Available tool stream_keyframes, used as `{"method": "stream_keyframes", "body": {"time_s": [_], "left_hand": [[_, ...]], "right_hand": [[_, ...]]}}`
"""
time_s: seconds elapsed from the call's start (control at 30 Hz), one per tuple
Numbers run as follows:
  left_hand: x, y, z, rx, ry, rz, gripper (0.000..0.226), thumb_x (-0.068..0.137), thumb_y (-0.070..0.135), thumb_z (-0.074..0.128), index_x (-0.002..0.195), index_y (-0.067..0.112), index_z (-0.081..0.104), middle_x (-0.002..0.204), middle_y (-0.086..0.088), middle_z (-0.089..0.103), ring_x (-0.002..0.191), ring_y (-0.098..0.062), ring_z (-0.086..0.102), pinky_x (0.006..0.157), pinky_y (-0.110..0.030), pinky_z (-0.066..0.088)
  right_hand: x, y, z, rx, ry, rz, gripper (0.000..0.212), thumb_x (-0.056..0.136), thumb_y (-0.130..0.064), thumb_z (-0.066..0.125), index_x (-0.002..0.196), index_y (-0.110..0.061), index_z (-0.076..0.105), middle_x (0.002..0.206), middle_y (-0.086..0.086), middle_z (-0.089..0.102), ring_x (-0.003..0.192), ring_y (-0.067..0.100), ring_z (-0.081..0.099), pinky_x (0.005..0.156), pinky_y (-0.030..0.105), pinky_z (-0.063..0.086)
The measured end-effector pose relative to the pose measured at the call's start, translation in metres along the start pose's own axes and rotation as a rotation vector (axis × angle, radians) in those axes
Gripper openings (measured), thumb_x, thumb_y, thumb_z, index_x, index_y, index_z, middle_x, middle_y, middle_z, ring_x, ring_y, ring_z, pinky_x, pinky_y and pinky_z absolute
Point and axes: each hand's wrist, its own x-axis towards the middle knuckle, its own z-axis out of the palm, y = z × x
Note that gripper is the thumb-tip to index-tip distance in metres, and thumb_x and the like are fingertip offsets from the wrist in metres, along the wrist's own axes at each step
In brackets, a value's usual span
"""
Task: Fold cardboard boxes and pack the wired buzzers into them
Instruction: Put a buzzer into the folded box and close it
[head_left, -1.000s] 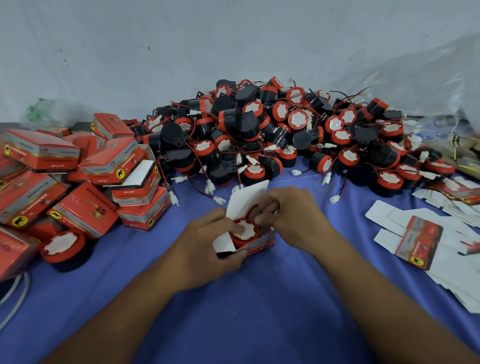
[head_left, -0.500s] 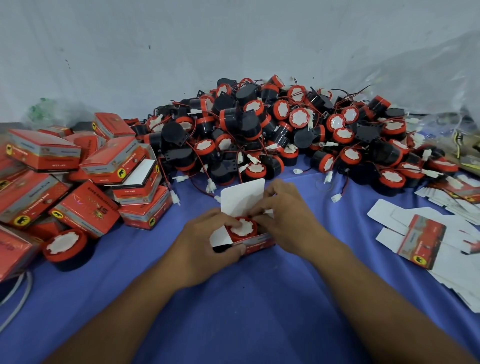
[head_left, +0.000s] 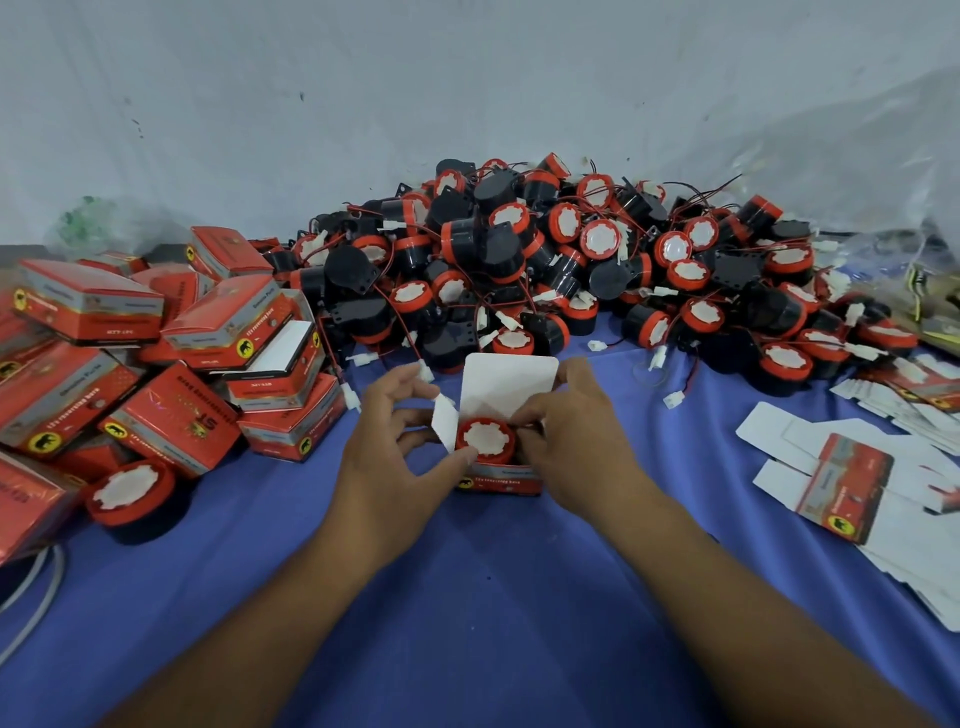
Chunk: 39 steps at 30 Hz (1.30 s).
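The small red box (head_left: 500, 475) sits on the blue-covered desk (head_left: 493, 597), right in front of the person, with one buzzer (head_left: 485, 439) seated in it, white face up. Its white top flap (head_left: 506, 384) now stands upright and square to the camera, where half a second ago it leaned left. The left hand (head_left: 395, 452) has let go of the left side flap (head_left: 445, 423), which stands free. That hand's fingers are spread wide and loose, and only the thumb tip rests on the box's near left corner. The right hand (head_left: 566, 436) has slid from the far edge to the right side and holds the box there, fingers bent over with their tips against the buzzer's rim.

Behind lies the pile of wired buzzers (head_left: 571, 270), unchanged. Packed boxes (head_left: 156, 364) are heaped at the left with a loose buzzer (head_left: 130, 491) beside them, and flat box blanks (head_left: 841, 488) lie at the right.
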Motion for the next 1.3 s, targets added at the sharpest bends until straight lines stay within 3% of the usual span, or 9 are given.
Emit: {"method": "stream_keyframes", "body": {"time_s": [0.13, 0.23, 0.4, 0.5, 0.67, 0.8, 0.9, 1.07, 1.3], "left_hand": [[-0.001, 0.0, -0.001, 0.261, -0.073, 0.191, 0.049, 0.085, 0.021, 0.077, 0.128, 0.03, 0.055, 0.112, 0.021, 0.062, 0.101, 0.0, 0.059, 0.088, -0.017, 0.048], [0.001, -0.001, -0.003, 0.399, -0.144, 0.29, 0.026, 0.09, 0.027, 0.064, 0.107, 0.011, 0.075, 0.111, 0.007, 0.067, 0.107, -0.003, 0.056, 0.093, -0.019, 0.046], [0.003, -0.001, -0.004, 0.444, -0.186, 0.24, 0.025, 0.094, 0.026, 0.061, 0.107, 0.012, 0.077, 0.115, 0.004, 0.065, 0.109, -0.009, 0.054, 0.095, -0.018, 0.042], [0.004, 0.0, -0.004, 0.424, -0.201, 0.233, 0.021, 0.097, 0.023, 0.061, 0.107, 0.013, 0.076, 0.115, 0.003, 0.063, 0.111, -0.006, 0.051, 0.095, -0.016, 0.041], [0.003, 0.002, -0.005, 0.351, -0.21, 0.112, 0.029, 0.1, 0.033, 0.054, 0.1, 0.016, 0.077, 0.122, 0.005, 0.053, 0.117, -0.01, 0.048, 0.099, -0.023, 0.04], [0.001, 0.002, -0.003, 0.385, -0.121, 0.112, 0.016, 0.095, 0.017, 0.064, 0.102, 0.018, 0.078, 0.129, 0.006, 0.043, 0.121, -0.013, 0.039, 0.097, -0.005, 0.026], [0.001, 0.001, -0.003, 0.369, -0.124, 0.119, 0.016, 0.095, 0.016, 0.064, 0.104, 0.019, 0.076, 0.134, 0.004, 0.042, 0.122, -0.01, 0.04, 0.1, -0.011, 0.03], [0.002, 0.0, -0.005, 0.411, -0.17, 0.157, 0.02, 0.095, 0.014, 0.062, 0.111, 0.013, 0.074, 0.132, -0.001, 0.054, 0.122, -0.014, 0.052, 0.102, -0.028, 0.043], [0.003, 0.0, -0.005, 0.373, -0.106, 0.181, 0.016, 0.091, 0.007, 0.068, 0.104, 0.01, 0.077, 0.122, 0.003, 0.054, 0.109, 0.004, 0.048, 0.094, -0.002, 0.034]], "right_hand": [[-0.001, 0.003, 0.003, 0.034, 0.174, -0.104, 0.022, 0.082, -0.012, 0.076, 0.1, -0.004, 0.066, 0.113, 0.006, 0.047, 0.082, 0.019, 0.05, 0.068, 0.024, 0.044], [-0.001, 0.004, 0.002, 0.265, 0.241, -0.001, 0.044, 0.076, -0.03, 0.081, 0.107, -0.027, 0.05, 0.107, -0.01, 0.049, 0.079, 0.006, 0.05, 0.068, 0.009, 0.04], [-0.007, 0.0, 0.005, 0.476, 0.288, 0.033, 0.006, 0.089, -0.047, 0.063, 0.084, -0.046, 0.061, 0.084, -0.018, 0.07, 0.077, 0.0, 0.067, 0.063, 0.015, 0.05], [-0.009, 0.003, 0.007, 0.461, 0.141, -0.039, 0.024, 0.095, -0.025, 0.066, 0.087, -0.046, 0.071, 0.1, -0.018, 0.068, 0.094, -0.003, 0.064, 0.075, 0.012, 0.048], [-0.008, 0.007, 0.014, 0.384, -0.042, -0.088, 0.018, 0.098, -0.016, 0.063, 0.104, -0.013, 0.079, 0.126, -0.008, 0.054, 0.103, -0.016, 0.051, 0.082, 0.0, 0.038], [-0.007, 0.005, 0.012, 0.377, -0.018, -0.077, 0.018, 0.098, -0.016, 0.063, 0.107, -0.016, 0.078, 0.128, -0.008, 0.054, 0.111, -0.003, 0.053, 0.086, 0.0, 0.037], [-0.004, 0.008, 0.008, 0.204, -0.021, -0.155, 0.031, 0.096, -0.024, 0.065, 0.127, -0.018, 0.067, 0.128, -0.007, 0.059, 0.115, 0.009, 0.049, 0.094, -0.001, 0.026], [0.001, 0.013, 0.002, 0.177, -0.086, -0.199, 0.04, 0.093, -0.032, 0.068, 0.13, -0.019, 0.06, 0.117, -0.011, 0.058, 0.1, 0.007, 0.048, 0.088, 0.004, 0.032], [0.0, 0.013, 0.008, 0.278, 0.016, -0.137, 0.019, 0.09, -0.03, 0.073, 0.101, -0.015, 0.069, 0.1, -0.005, 0.065, 0.08, 0.003, 0.056, 0.07, 0.011, 0.041]]}}
